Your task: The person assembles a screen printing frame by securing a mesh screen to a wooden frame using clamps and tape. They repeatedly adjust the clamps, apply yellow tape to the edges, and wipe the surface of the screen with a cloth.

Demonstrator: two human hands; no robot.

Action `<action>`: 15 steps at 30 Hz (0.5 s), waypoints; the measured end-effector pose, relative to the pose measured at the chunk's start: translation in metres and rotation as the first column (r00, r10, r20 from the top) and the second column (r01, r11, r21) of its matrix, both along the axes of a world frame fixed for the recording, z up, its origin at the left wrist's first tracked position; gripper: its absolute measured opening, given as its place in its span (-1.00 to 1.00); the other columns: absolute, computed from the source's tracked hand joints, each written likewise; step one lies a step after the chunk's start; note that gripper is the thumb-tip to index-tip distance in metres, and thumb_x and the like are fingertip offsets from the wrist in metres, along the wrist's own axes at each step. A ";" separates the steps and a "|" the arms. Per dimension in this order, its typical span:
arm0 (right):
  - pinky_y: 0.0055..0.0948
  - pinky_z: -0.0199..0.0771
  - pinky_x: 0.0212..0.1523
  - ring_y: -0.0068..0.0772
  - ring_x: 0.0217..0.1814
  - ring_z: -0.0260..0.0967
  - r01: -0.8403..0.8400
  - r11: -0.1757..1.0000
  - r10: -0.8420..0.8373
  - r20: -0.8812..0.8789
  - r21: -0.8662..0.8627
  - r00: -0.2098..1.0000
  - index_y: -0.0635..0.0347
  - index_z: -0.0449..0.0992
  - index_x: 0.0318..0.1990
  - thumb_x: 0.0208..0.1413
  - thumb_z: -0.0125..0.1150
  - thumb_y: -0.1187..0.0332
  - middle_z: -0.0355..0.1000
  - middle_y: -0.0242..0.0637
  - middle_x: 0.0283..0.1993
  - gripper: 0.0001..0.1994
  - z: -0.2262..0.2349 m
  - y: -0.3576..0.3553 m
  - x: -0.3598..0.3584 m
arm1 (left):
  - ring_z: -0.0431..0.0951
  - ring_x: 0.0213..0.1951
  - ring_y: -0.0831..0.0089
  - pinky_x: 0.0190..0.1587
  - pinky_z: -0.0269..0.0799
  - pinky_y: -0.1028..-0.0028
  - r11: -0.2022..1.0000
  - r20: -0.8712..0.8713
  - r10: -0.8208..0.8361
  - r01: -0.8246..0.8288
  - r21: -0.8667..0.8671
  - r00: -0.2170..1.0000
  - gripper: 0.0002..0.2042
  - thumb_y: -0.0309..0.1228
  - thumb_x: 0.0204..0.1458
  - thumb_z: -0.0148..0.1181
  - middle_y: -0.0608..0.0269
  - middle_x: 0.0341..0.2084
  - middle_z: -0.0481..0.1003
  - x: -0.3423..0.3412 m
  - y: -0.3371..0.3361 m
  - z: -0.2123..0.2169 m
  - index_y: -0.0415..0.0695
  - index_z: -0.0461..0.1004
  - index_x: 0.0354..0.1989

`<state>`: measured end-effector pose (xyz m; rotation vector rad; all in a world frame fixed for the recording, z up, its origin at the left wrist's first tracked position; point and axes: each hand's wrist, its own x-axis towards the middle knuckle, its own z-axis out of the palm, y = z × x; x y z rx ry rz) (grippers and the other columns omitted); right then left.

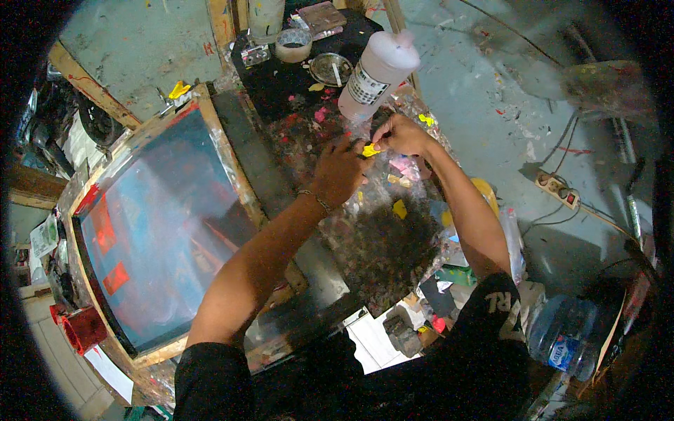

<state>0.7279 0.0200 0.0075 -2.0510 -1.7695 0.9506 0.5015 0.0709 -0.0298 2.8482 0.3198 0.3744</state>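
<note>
Over the paint-stained bench (379,259), both hands meet at a small, crumpled yellow piece (371,150) whose material I cannot make out. My left hand (340,170) is closed, its fingertips at the left side of the piece. From the right, my right hand (406,136) pinches the same piece between thumb and fingers. Just beyond them stands a large translucent bottle (366,95) with a printed label. Other yellow scraps, one a loose scrap (399,209), and a pink patch (404,167) lie close to the hands.
A wooden-framed screen (161,231) with red strips fills the left. At the far end are a tape roll (293,45), a round metal dish (330,70) and a dark block (321,17). A power strip (557,190) and a clear water jug (565,330) are at right.
</note>
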 end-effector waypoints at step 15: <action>-0.37 0.43 -0.27 -0.43 -0.35 0.46 -0.073 0.994 0.079 0.083 -0.076 0.993 0.27 0.64 -0.26 -0.10 0.39 0.43 0.59 -0.26 -0.40 -0.79 0.009 0.013 0.000 | 0.23 0.23 -0.08 0.25 0.18 0.04 0.999 -0.033 0.010 -0.011 -0.046 0.999 -0.52 -0.20 -0.07 0.33 0.05 0.21 0.30 0.000 -0.002 0.006 0.03 0.50 0.09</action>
